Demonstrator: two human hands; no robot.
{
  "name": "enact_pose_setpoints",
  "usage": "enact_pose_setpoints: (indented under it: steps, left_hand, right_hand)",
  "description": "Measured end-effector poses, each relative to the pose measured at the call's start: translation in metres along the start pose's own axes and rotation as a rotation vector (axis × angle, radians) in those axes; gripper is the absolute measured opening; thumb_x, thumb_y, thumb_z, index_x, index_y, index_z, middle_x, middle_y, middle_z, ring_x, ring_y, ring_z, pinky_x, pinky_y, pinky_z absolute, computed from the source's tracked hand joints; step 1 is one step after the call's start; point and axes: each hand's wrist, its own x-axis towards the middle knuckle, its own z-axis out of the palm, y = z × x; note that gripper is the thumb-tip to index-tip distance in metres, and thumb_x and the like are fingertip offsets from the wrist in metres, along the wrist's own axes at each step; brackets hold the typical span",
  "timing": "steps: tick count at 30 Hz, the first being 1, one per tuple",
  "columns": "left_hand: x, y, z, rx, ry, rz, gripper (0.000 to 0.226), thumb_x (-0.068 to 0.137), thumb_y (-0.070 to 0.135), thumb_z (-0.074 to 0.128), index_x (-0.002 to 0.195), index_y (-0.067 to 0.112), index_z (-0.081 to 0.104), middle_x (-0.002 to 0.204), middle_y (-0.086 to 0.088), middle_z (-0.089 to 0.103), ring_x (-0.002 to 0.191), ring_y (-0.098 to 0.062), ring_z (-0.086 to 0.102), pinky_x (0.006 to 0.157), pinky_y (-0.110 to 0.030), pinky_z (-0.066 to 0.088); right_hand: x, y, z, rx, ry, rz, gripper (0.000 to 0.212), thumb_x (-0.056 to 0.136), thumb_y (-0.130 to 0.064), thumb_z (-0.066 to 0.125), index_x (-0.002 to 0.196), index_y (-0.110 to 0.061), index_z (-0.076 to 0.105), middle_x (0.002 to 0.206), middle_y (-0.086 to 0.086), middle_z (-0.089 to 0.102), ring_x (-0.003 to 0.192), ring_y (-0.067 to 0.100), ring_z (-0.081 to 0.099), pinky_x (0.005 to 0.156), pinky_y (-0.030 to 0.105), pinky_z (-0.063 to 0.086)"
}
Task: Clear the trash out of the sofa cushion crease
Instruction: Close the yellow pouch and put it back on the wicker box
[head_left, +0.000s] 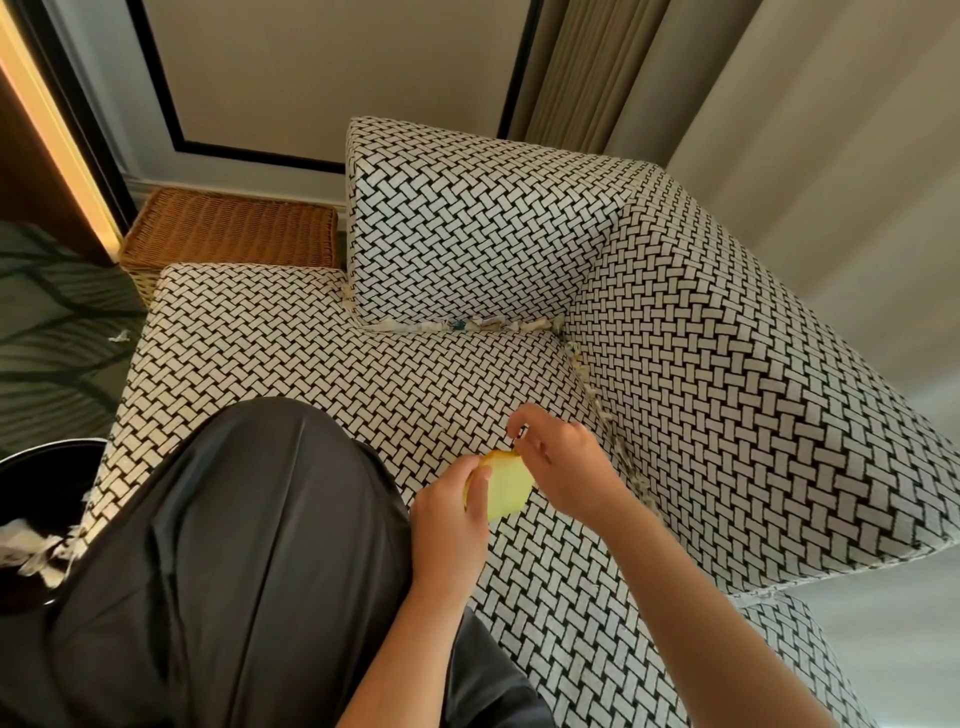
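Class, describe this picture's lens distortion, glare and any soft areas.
Head view: the wide lens slants the wall trim and curtain; head view, far left: a warm light strip glares; head view, lower left: scraps in the bin look soft, while the sofa weave stays crisp.

- A beige wall panel sits inside a dark moulding frame, with a pale grey surround and white skirting below.
- Pleated beige curtains hang to the right of the panel.
- A warm strip of light runs down the left edge beside dark wood.
- A brown wicker box stands against the skirting, just behind the seat.
- The sofa, upholstered in a black-and-white basket-weave, fills the middle.
- Dark greenish carpet with darker lines lies to its left.
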Motion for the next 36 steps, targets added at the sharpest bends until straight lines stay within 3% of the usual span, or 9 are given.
enact_pose_setpoints:
  steps: [3, 5, 8, 12, 16, 21, 32, 34, 36]
  left_hand:
    - [0.001, -0.002, 0.001, -0.062, 0.039, -0.043, 0.018, 0.094, 0.015, 0.051, 0.093, 0.006, 0.066, 0.072, 0.004, 0.062, 0.064, -0.009, 0.057, 0.061, -0.021, 0.046]
    - [0.001, -0.001, 0.001, -0.061, 0.021, -0.029, 0.016, 0.094, 0.014, 0.051, 0.089, 0.008, 0.066, 0.068, 0.008, 0.06, 0.061, -0.005, 0.055, 0.057, -0.018, 0.043]
    - [0.003, -0.001, 0.001, -0.099, 0.05, -0.074, 0.015, 0.093, 0.012, 0.052, 0.088, 0.009, 0.066, 0.07, 0.009, 0.06, 0.064, -0.005, 0.057, 0.059, -0.018, 0.044]
    - [0.007, -0.004, -0.004, -0.341, 0.056, -0.248, 0.017, 0.094, 0.014, 0.051, 0.085, 0.007, 0.064, 0.078, -0.003, 0.066, 0.077, -0.018, 0.062, 0.067, -0.021, 0.048]
    - [0.007, 0.003, -0.01, -0.474, 0.068, -0.289, 0.024, 0.094, 0.018, 0.051, 0.078, 0.004, 0.061, 0.079, -0.021, 0.061, 0.069, -0.019, 0.052, 0.064, -0.026, 0.041]
    - [0.006, 0.016, -0.018, -0.648, 0.035, -0.366, 0.016, 0.093, 0.023, 0.052, 0.081, 0.023, 0.064, 0.084, 0.003, 0.066, 0.081, -0.01, 0.059, 0.076, -0.025, 0.047]
    - [0.035, 0.044, -0.047, -0.587, -0.086, -0.164, 0.022, 0.095, 0.03, 0.045, 0.09, 0.015, 0.06, 0.087, 0.003, 0.059, 0.07, 0.014, 0.052, 0.059, 0.0, 0.04]
    - [0.042, 0.053, -0.052, -0.615, -0.096, -0.137, 0.024, 0.093, 0.036, 0.045, 0.091, 0.017, 0.06, 0.091, 0.004, 0.059, 0.081, 0.009, 0.054, 0.069, -0.006, 0.043]
    - [0.052, 0.057, -0.059, -0.686, -0.086, -0.132, 0.023, 0.09, 0.046, 0.051, 0.088, 0.028, 0.065, 0.101, 0.008, 0.063, 0.103, -0.008, 0.056, 0.086, -0.024, 0.045]
  right_hand:
    - [0.0, 0.024, -0.001, -0.087, -0.029, 0.151, 0.013, 0.096, -0.008, 0.042, 0.1, -0.01, 0.053, 0.063, 0.005, 0.061, 0.042, 0.014, 0.044, 0.04, 0.019, 0.042]
    - [0.0, 0.037, -0.005, -0.093, -0.027, 0.262, 0.011, 0.096, -0.011, 0.043, 0.101, -0.012, 0.053, 0.073, 0.011, 0.066, 0.05, 0.021, 0.053, 0.053, 0.035, 0.054]
    - [0.004, 0.034, -0.001, -0.009, 0.046, 0.288, 0.01, 0.095, -0.01, 0.046, 0.102, -0.013, 0.053, 0.07, 0.012, 0.064, 0.047, 0.013, 0.046, 0.046, 0.03, 0.047]
    - [0.008, 0.018, 0.003, 0.42, 0.154, 0.516, 0.016, 0.096, -0.016, 0.045, 0.105, -0.01, 0.057, 0.062, 0.004, 0.055, 0.042, 0.005, 0.035, 0.04, 0.014, 0.031]
    - [0.003, 0.009, 0.0, 0.991, -0.207, 0.938, 0.042, 0.099, -0.043, 0.029, 0.113, -0.014, 0.056, 0.068, 0.007, 0.056, 0.057, 0.017, 0.052, 0.053, 0.027, 0.046]
    - [-0.008, 0.009, 0.004, 1.21, -0.401, 0.933, 0.064, 0.094, -0.06, 0.018, 0.127, -0.015, 0.047, 0.082, 0.017, 0.063, 0.07, 0.025, 0.066, 0.056, 0.028, 0.054]
    - [0.0, -0.016, -0.014, 1.657, -0.258, 0.887, 0.069, 0.092, -0.062, 0.023, 0.142, -0.015, 0.032, 0.09, 0.026, 0.067, 0.071, 0.028, 0.068, 0.052, 0.028, 0.057]
    - [0.012, -0.024, -0.019, 1.681, -0.192, 0.861, 0.067, 0.092, -0.061, 0.027, 0.137, -0.013, 0.038, 0.103, 0.026, 0.061, 0.073, 0.027, 0.067, 0.051, 0.026, 0.056]
    - [0.025, -0.036, -0.028, 1.692, -0.16, 0.832, 0.062, 0.092, -0.06, 0.031, 0.127, -0.011, 0.046, 0.113, 0.028, 0.057, 0.077, 0.028, 0.067, 0.05, 0.026, 0.056]
